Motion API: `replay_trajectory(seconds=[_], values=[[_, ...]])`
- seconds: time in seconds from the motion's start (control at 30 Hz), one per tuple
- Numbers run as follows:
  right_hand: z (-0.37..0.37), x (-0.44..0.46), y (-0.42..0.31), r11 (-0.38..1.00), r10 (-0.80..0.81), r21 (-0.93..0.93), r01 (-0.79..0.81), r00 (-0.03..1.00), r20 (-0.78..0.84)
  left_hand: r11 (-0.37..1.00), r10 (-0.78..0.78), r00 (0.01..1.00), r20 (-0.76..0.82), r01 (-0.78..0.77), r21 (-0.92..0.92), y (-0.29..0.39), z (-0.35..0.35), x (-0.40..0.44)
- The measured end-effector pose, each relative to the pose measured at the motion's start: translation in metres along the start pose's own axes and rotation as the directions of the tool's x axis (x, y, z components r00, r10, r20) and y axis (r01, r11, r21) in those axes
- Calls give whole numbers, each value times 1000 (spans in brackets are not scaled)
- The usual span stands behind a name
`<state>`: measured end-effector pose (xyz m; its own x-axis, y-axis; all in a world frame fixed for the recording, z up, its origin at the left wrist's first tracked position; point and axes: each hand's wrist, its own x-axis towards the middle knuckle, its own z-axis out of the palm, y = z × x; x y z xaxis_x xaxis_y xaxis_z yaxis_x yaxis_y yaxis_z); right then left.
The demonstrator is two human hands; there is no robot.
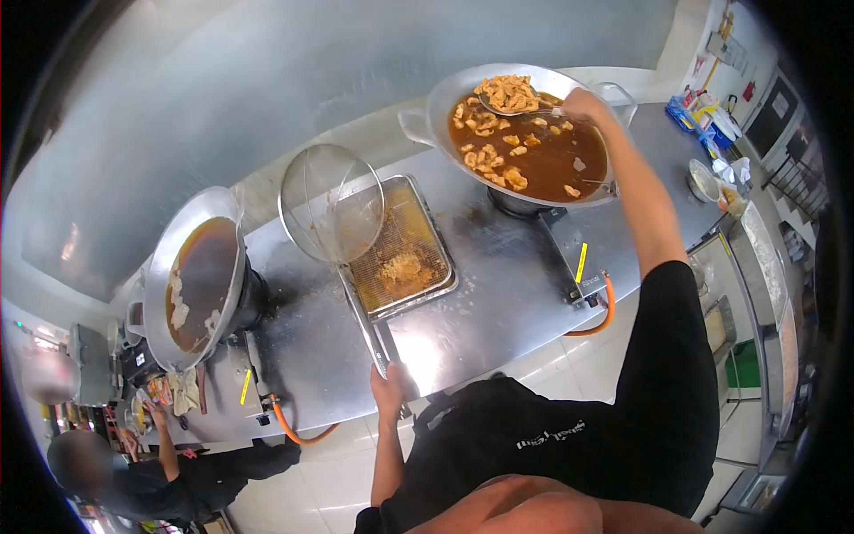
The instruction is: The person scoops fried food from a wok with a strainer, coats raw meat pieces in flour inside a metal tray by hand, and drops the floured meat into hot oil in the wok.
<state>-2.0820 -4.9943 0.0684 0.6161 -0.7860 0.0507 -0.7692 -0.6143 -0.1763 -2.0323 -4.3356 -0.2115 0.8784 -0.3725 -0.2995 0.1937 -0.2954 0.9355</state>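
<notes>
My left hand (388,392) is closed round the long handle of a big round wire strainer (311,209). The strainer's bowl hangs over a rectangular tray with a wire rack (422,222), which bears brown crumbs and drips. With my right hand (583,105) I grip a skimmer, whose handle is partly hidden. Heaped on its head are golden fried pieces (509,93), held over a wide metal wok (445,89) at the back right. More fried pieces (485,158) float in the brown oil (543,173) below.
A second wok of oil (233,209) stands on the left, with pale bits floating at its edge. Orange gas hoses (610,307) hang at the table's front edge. Another person (169,472) works at the far left. A bowl (703,181) sits at the far right.
</notes>
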Motion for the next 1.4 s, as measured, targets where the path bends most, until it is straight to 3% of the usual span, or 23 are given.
replay_trajectory(seconds=[0.03, 0.07, 0.13, 0.17, 0.23, 0.37, 0.5, 0.7, 0.8, 0.83, 0.87, 0.93, 1.03, 1.13, 1.23, 1.33, 1.4], values=[[0, 4, 18, 995, -90, -46, 92, 995, 29, 998, 57, 998, 17, -58, 35, -18, -7, 9], [-2, 14, 43, 979, -180, -88, 185, 982, 59, 1000, 8, 999, 49, -8, -1, -6, -11, 4], [-21, -1, 32, 984, -175, -13, 176, 981, 82, 992, -87, 991, 105, 95, -77, 51, -16, -11], [-51, -36, 11, 993, -79, 100, 70, 993, 91, 988, -127, 981, 149, 139, -73, 66, -21, -15], [-75, -55, 1, 966, -136, 238, 99, 980, 142, 954, -185, 959, 216, 227, -194, 98, -29, -25], [-117, -81, -41, 972, -139, 210, 109, 981, 135, 879, -191, 910, 368, 326, -349, 133, -47, -38], [-138, -83, -86, 970, -190, 185, 159, 969, 160, 856, -182, 879, 440, 362, -369, 161, -60, -53], [-114, -80, -176, 892, -428, 261, 368, 874, 230, 762, -216, 825, 523, 477, -438, 169, -76, -70], [-68, -72, -217, 773, -632, 69, 630, 775, 6, 758, -227, 832, 506, 477, -444, 170, -78, -77], [-62, -90, -240, 746, -664, -59, 663, 747, 3, 748, -222, 826, 517, 485, -453, 170, -80, -78], [-55, -116, -264, 706, -695, -187, 684, 719, 3, 738, -216, 820, 530, 492, -462, 172, -82, -80], [-35, -157, -302, 696, -629, -415, 586, 776, 43, 727, -203, 814, 544, 498, -474, 175, -86, -83], [14, -169, -322, 554, -746, -566, 611, 666, -10, 730, -198, 816, 543, 492, -475, 175, -89, -85], [28, -170, -331, 492, -767, -630, 601, 642, 13, 740, -211, 823, 528, 487, -464, 171, -90, -85], [9, -173, -328, 512, -795, -621, 594, 601, -80, 739, -236, 829, 507, 492, -460, 166, -87, -83], [-21, -170, -315, 606, -722, -605, 517, 677, -145, 753, -266, 828, 493, 498, -431, 162, -87, -80], [-44, -161, -290, 753, -636, -403, 520, 732, -244, 765, -267, 824, 499, 496, -411, 157, -89, -76]])
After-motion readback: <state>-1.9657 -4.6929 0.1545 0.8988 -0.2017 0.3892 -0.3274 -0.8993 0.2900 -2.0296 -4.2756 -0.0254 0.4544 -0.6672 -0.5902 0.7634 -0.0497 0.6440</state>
